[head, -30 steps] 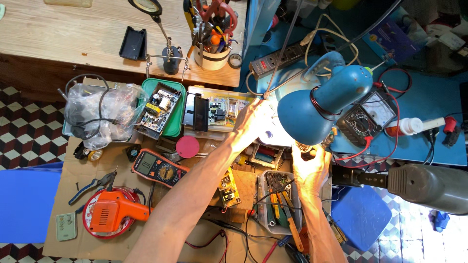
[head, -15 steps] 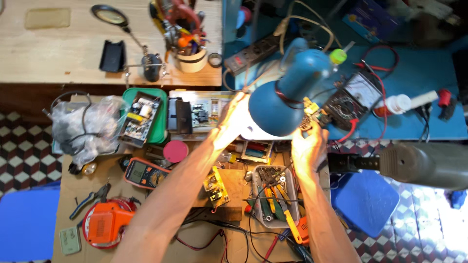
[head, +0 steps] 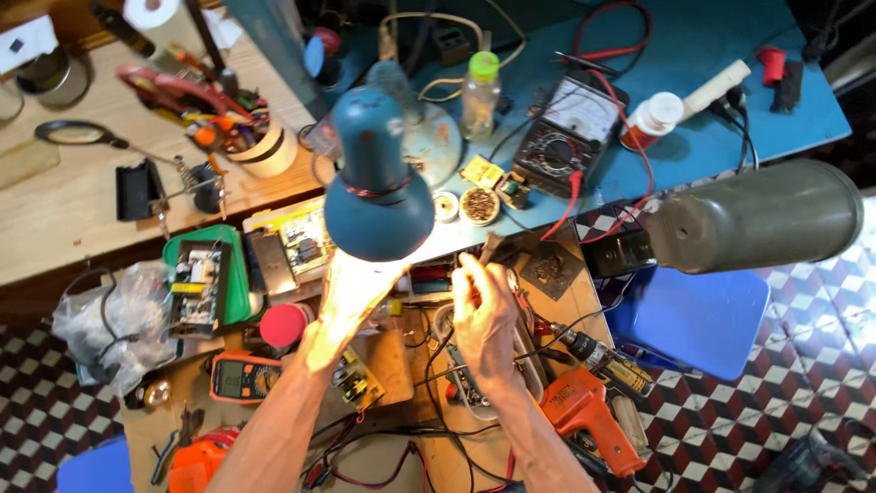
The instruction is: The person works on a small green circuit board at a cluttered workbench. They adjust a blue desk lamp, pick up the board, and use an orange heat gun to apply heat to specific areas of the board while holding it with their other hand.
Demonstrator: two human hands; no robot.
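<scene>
Head view: under a blue lamp (head: 379, 183) at frame centre, the right hand (head: 485, 319) pinches a thin tool (head: 489, 248), light, stiff, best held mid-shaft. Left hand (head: 351, 297) is glare-washed; its grip cannot be told. Cluttered surface (head: 73, 210).

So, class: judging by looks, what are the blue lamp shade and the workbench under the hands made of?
Blue lamp shade: probably painted metal, with a dull, worn teal coat. Workbench: wood or board, matt brown and scuffed. Both hands are beneath the shade.
</scene>
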